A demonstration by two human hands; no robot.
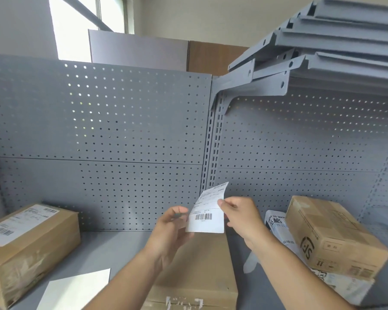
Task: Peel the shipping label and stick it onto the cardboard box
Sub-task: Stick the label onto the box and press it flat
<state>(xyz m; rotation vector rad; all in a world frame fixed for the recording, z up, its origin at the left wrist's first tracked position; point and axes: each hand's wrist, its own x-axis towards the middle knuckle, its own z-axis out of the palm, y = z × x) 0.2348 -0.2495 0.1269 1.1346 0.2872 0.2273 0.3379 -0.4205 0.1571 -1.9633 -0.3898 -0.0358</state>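
Two hands are up in front of the grey pegboard back wall (99, 121), and both are on the shipping label (207, 211). The left hand (166, 231) pinches its lower left edge, grip clenched on the paper beside the barcode. The right hand (242, 217) has its grip grasping the right edge between thumb and fingers, higher up. The label is held in the air, printed side toward the camera, its top corner curling back and away (whether a backing sheet is parting from it, I cannot tell).

Directly beneath the hands lies the cardboard box (199, 271), flat on the grey shelf (99, 249), its plain top facing up with torn white scraps near its close edge. The label hangs above the box's far end, not touching it.

Off to the left sits a second box (29, 245) with a label already stuck on top. A blank white sheet (76, 289) lies on the shelf between that box and the left forearm. On the right, a tilted box with printed markings (332, 236) rests on a white printed bag (278, 229).
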